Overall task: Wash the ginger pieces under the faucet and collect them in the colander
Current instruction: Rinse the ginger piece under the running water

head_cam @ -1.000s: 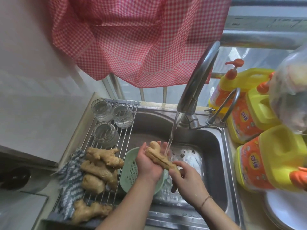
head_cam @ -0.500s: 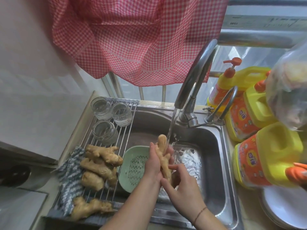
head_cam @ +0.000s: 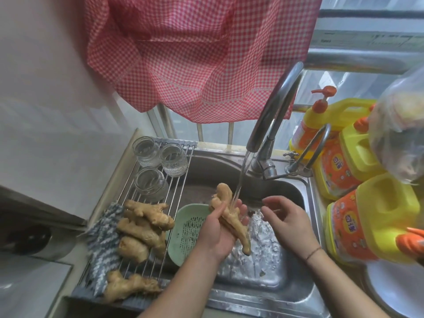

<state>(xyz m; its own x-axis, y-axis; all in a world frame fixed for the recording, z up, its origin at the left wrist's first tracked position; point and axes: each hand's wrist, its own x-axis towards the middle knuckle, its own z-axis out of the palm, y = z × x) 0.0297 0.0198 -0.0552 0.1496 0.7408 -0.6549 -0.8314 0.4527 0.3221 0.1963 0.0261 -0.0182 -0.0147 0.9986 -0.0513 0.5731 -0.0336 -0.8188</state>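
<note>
My left hand (head_cam: 218,232) grips a long ginger piece (head_cam: 226,210) over the sink, right under the water stream falling from the curved faucet (head_cam: 273,111). A little to the right, my right hand (head_cam: 291,219) hovers with fingers spread and holds nothing. The green colander (head_cam: 185,228) sits in the sink just left of my left hand, partly hidden by it; its visible part holds no ginger. Several more ginger pieces (head_cam: 144,226) lie on the wire rack (head_cam: 174,189) at the sink's left side, one (head_cam: 128,285) nearer the front edge.
Three glass jars (head_cam: 160,161) stand at the rack's far end, a striped cloth (head_cam: 103,239) on its left. Yellow detergent jugs (head_cam: 371,226) crowd the counter right of the steel sink (head_cam: 296,288). A red checked curtain (head_cam: 195,53) hangs above. White plates (head_cam: 397,288) sit at bottom right.
My right hand has let go of the ginger and moved off to the right, opening. My left hand still holds the ginger under the stream, now tilted.
</note>
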